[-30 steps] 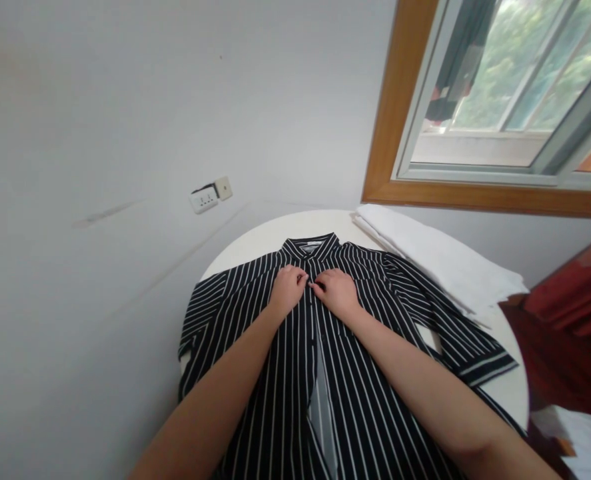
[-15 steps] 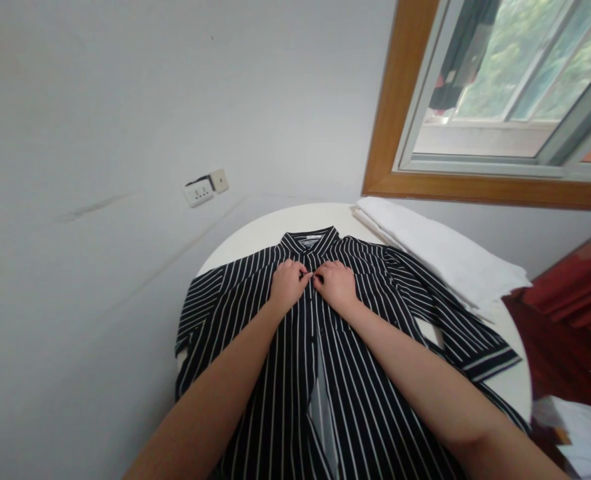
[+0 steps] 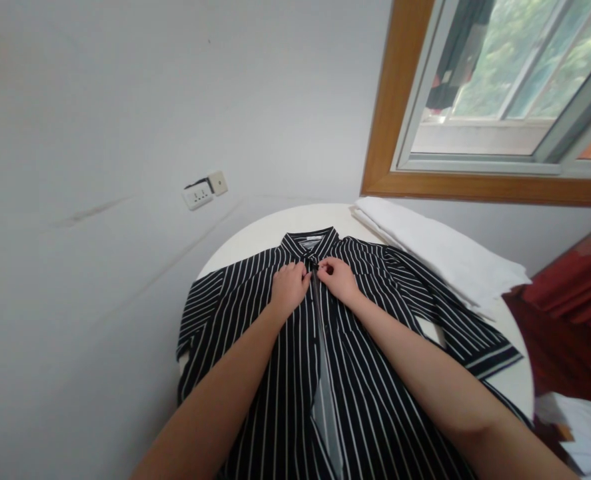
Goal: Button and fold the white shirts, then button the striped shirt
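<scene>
A black shirt with white stripes (image 3: 270, 347) lies front side up, its collar pointing away from me. Just below the collar, my left hand (image 3: 290, 287) is closed on the left edge of the front opening. My right hand (image 3: 338, 277) pinches the opposite front edge with thumb and index finger, close beside the left. Between the hands the two edges stand slightly apart, and the gap runs down the front, widening near the bottom. Any button at my fingertips is too small to make out.
The shirt rests on a round white table (image 3: 235, 243) against the wall. Folded white cloth (image 3: 440, 250) lies at the table's back right. A wall socket (image 3: 198, 195) is at the left, a wood-framed window (image 3: 475, 183) at the upper right. Red fabric (image 3: 580, 283) hangs at the right.
My right hand has shifted slightly up, its fingers lifting the front edge. The front opening below my hands has parted a little more. My left hand stays nearly in place.
</scene>
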The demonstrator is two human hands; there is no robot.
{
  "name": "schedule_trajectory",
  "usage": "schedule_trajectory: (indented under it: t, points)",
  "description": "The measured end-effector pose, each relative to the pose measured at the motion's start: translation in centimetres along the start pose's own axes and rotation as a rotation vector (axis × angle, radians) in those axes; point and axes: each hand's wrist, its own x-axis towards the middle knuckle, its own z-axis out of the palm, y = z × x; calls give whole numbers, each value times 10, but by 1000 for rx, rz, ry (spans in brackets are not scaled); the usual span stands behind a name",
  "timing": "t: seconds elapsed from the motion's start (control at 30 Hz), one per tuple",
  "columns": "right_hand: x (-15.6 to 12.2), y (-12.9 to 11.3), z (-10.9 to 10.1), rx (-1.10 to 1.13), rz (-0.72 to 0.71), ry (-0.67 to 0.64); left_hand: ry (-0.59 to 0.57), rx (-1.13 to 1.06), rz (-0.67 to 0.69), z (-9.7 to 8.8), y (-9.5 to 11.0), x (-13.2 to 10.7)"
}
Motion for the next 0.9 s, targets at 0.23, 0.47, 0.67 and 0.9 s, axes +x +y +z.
schedule_trajectory:
  t: [0.23,0.47,0.67,0.9]
  points:
    - [-4,3,3,70,25,-107,23,-52,-7,0,-2,2]
    - [-3,6,2,65,16,-133,32,-130,20,3,-6,3]
    - [1,12,6,201,0,-83,61,-230,-30,8,-11,7]
    - [1,7,8,117,-81,-94,8,-279,-78,8,-14,12]
